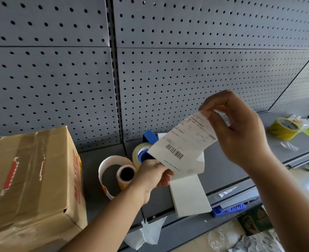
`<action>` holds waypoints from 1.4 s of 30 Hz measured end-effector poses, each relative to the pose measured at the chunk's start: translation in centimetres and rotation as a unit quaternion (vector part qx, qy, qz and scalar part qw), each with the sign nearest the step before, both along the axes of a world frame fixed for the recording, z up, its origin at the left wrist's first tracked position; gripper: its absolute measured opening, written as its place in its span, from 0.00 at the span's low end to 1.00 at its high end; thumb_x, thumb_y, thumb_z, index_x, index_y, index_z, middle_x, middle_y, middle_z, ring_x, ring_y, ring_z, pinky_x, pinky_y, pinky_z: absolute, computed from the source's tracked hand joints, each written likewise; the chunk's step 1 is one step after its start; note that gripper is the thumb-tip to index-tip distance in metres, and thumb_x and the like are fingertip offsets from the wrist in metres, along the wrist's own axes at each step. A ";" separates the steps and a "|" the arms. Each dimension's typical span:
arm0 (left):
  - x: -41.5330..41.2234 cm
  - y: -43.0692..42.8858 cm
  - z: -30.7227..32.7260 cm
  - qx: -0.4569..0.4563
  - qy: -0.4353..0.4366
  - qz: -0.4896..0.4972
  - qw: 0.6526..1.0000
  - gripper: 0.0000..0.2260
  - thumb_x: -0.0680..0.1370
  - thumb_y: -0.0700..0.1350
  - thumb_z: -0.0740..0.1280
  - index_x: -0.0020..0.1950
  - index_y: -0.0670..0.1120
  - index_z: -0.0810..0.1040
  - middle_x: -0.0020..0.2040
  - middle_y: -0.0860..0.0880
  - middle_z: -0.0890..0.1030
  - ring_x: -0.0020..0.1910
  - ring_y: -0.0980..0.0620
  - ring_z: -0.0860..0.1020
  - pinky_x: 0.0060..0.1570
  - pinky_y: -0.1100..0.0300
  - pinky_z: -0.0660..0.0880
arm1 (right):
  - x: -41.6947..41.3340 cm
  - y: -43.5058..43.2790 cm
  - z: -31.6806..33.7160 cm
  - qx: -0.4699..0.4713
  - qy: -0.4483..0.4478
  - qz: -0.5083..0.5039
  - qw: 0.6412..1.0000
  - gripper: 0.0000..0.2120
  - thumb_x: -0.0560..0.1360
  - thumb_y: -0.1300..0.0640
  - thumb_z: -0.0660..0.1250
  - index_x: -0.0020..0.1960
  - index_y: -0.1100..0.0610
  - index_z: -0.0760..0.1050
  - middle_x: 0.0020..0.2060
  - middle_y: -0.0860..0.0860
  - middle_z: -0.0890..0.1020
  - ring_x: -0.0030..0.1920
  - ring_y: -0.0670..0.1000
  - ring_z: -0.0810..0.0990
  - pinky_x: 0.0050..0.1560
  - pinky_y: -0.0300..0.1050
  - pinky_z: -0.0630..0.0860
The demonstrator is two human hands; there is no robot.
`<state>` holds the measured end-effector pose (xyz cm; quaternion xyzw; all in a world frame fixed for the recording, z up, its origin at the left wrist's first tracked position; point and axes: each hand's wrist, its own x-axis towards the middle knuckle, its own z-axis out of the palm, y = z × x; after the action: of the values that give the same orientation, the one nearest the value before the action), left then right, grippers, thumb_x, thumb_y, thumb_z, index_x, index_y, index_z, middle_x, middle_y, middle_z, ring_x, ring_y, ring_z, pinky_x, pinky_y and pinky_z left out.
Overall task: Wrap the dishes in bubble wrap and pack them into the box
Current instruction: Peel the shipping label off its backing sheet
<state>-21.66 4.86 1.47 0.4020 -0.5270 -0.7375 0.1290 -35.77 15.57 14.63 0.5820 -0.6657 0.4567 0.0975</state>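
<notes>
right hand (241, 128) pinches top corner of the printed label (184, 142) (barcode facing camera), left hand (153, 175) grips its lower end, cardboard box (32, 179) sits taped shut on grey shelf (277, 142), far left, near label roll (117, 173)

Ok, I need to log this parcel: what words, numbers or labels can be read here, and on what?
No text is legible.
Shipping label: barcode and printed lines, too small to read.
Cardboard box: red lettering, blurred.
Yellow tape roll: print too blurred.
Sticker roll: red print, unreadable.
</notes>
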 end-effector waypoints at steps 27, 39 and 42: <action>1.1 1.6 -1.8 -0.186 -0.059 -0.085 0.977 0.04 0.80 0.41 0.65 0.50 0.46 0.81 0.37 0.48 0.83 0.31 0.57 0.77 0.33 0.64 0.73 | 0.5 0.5 6.2 -0.165 -0.005 0.008 0.986 0.16 0.79 0.70 0.63 0.51 0.48 0.71 0.46 0.45 0.79 0.48 0.42 0.79 0.53 0.40 0.75; 3.2 1.6 0.0 -0.328 -0.049 -0.023 0.943 0.13 0.80 0.59 0.67 0.47 0.51 0.80 0.39 0.55 0.82 0.36 0.58 0.79 0.40 0.63 0.76 | 2.1 0.8 6.0 -0.100 -0.005 0.053 0.994 0.12 0.79 0.67 0.65 0.51 0.49 0.74 0.46 0.41 0.80 0.48 0.43 0.80 0.53 0.42 0.75; 5.1 0.6 2.5 -0.350 0.036 0.114 0.929 0.05 0.82 0.53 0.66 0.51 0.53 0.79 0.42 0.56 0.83 0.41 0.56 0.81 0.44 0.59 0.78 | 2.9 0.5 5.8 -0.070 -0.001 0.067 0.995 0.08 0.79 0.66 0.66 0.52 0.54 0.75 0.46 0.39 0.80 0.48 0.42 0.79 0.52 0.37 0.74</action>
<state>-16.57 5.45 3.97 0.3617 -0.6975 -0.5003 0.3638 -32.91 16.09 20.40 0.6162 -0.5920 0.5085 0.1064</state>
